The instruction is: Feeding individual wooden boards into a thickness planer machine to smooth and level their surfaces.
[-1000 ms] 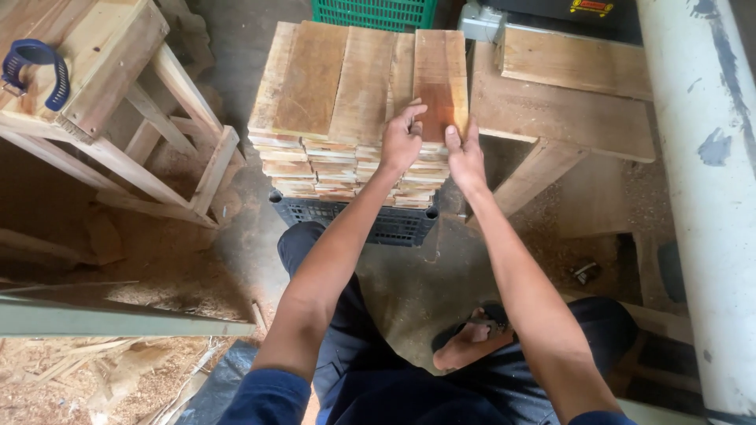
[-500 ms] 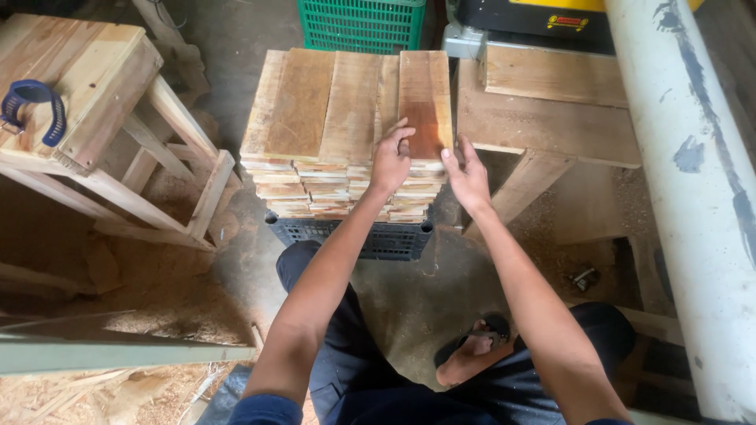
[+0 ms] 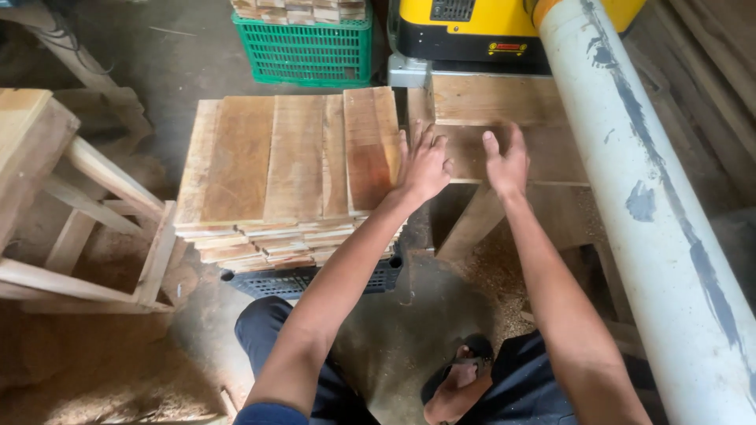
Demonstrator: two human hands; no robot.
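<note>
A stack of thin wooden boards rests on a dark plastic crate in front of me. My left hand hovers with fingers spread at the stack's right edge, next to the reddish top board. My right hand is open with fingers apart over the wooden outfeed table to the right of the stack. Neither hand holds anything.
A yellow and black machine stands behind the outfeed table. A white pipe runs down the right side. A green crate with boards is at the back. A wooden stool frame is at left. Sawdust covers the floor.
Both hands have left the top right board and moved to the right, away from the stack. The view has tilted up, which brings the machine and green crate into sight.
</note>
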